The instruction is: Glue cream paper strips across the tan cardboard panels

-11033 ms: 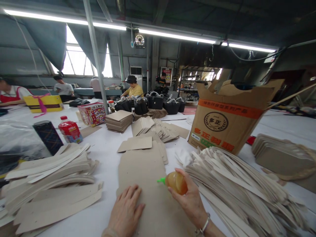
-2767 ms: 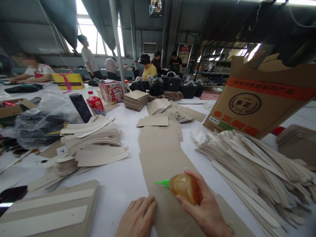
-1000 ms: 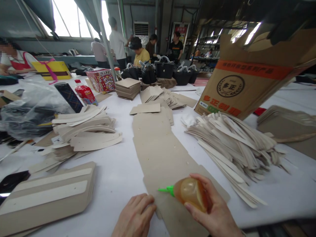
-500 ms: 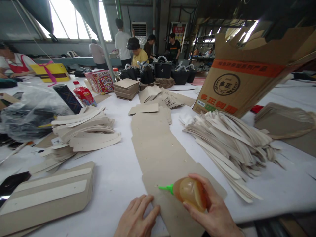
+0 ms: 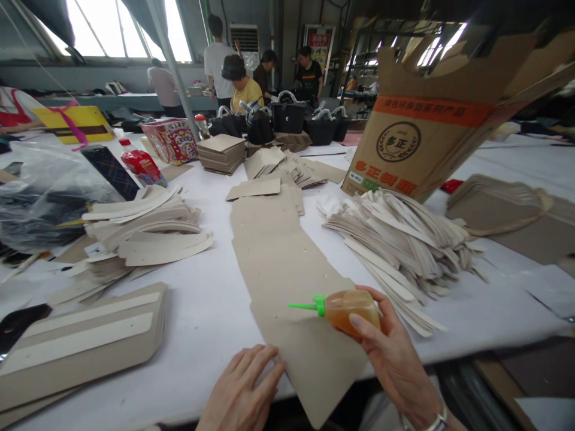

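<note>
My right hand (image 5: 395, 347) is wrapped round a bottle (image 5: 353, 310) of amber liquid, held above the nearest grey-brown board. The bottle's thin green nozzle (image 5: 305, 306) points left. My left hand (image 5: 247, 383) lies with fingers spread at the left edge of that board (image 5: 314, 359), holding nothing. Several overlapping boards (image 5: 278, 263) run away from me in a column, with small marks on them. The nearest one reaches past the table's front edge.
Boards with pale strips (image 5: 85, 341) lie at left, below a pile of curved strips (image 5: 148, 227). On the right are a heap of strips (image 5: 395, 239), a large carton (image 5: 404, 137) and stacked boards (image 5: 516, 209). People work beyond black bags (image 5: 287, 118).
The bottle in my right hand has risen from the board and now lies more level. The nearest board has come down and left, over the table edge. The view has shifted slightly.
</note>
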The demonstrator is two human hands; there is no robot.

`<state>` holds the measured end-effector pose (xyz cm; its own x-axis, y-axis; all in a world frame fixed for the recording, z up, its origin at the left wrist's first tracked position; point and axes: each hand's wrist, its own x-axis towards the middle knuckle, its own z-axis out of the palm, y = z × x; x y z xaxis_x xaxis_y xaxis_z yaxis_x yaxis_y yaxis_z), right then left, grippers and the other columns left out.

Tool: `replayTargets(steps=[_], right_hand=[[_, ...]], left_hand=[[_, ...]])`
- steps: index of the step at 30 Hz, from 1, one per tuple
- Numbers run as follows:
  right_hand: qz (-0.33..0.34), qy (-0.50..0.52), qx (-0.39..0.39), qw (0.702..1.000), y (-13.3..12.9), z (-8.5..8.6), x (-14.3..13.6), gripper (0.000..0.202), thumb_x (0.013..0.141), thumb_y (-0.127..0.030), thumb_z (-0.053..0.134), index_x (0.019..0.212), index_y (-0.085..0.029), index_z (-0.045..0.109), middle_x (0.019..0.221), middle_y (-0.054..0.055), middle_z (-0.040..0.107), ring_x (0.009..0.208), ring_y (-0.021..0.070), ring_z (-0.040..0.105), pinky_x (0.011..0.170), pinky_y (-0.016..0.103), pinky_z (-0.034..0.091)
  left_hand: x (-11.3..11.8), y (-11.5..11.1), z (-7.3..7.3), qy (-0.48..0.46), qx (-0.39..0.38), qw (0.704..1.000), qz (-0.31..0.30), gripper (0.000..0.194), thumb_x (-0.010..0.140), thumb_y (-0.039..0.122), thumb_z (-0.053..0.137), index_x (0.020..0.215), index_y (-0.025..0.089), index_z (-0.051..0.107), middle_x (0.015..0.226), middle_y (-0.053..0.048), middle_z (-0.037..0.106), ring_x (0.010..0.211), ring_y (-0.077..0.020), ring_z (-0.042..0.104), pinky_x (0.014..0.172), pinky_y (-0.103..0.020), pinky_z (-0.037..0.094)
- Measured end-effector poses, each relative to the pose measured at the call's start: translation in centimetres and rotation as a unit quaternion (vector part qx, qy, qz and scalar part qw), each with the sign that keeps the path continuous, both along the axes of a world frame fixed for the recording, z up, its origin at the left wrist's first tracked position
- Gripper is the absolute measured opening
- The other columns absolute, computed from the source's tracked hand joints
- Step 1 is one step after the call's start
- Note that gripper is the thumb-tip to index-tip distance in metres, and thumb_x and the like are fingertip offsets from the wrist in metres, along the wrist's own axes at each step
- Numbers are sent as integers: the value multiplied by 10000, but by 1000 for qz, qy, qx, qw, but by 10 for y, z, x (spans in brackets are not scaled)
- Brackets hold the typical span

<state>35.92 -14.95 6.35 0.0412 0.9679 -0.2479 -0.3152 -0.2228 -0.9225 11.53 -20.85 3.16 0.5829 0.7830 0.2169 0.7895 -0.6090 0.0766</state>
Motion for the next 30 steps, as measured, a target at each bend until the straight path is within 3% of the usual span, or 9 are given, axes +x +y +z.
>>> replayTargets(steps=[4,11,15,18,21,25,30], right_hand=[[16,-111,16,994,-23,-3,29,570,684,-333,725,1176,-288,441,1009,41,661,901,225,623,801,337,484],[23,-209,8,978,-49,-12,46,640,544,-276,794,1123,-279,523,1038,51,656,925,272,624,698,296,536],[29,-237,30,971,-58,-13,43,615,556,-260,777,1121,-288,538,1098,46,637,991,276,601,690,266,537],[6,-250,48,967,-60,-12,37,579,562,-273,761,1105,-279,563,1045,41,651,947,269,613,692,269,536],[26,-274,67,959,-59,-14,36,543,554,-269,768,1067,-269,592,1039,41,649,915,263,619,727,283,535],[63,-325,118,936,-57,-22,43,544,605,-242,754,1114,-292,568,1135,33,605,997,256,591,837,290,501],[62,-336,116,933,-63,-22,53,567,612,-238,753,1141,-301,559,1150,27,600,1002,251,594,807,260,512]], left_hand=[[9,-10,-4,-37,-1,999,-14,341,795,137,479,1108,251,553,1128,-8,635,956,-156,605,824,-252,517],[17,-14,-1,25,-16,999,-35,376,778,148,536,1144,232,534,1155,1,628,1007,-178,591,841,-278,519],[18,-15,0,31,-24,999,-34,417,786,160,548,1195,229,502,1168,0,620,1040,-177,576,862,-278,509],[20,-15,0,21,-31,999,-30,407,801,171,537,1201,238,498,1155,3,624,1032,-166,575,867,-265,500],[21,-15,0,18,-29,999,-29,387,809,179,530,1193,226,506,1145,-6,625,1028,-166,574,868,-264,499],[20,-15,-1,21,-21,999,-31,378,816,189,526,1193,216,509,1150,-13,621,1039,-168,565,867,-262,502],[18,-16,-6,31,-6,999,-36,391,820,206,532,1210,221,506,1158,-12,620,1040,-172,566,861,-264,510]])
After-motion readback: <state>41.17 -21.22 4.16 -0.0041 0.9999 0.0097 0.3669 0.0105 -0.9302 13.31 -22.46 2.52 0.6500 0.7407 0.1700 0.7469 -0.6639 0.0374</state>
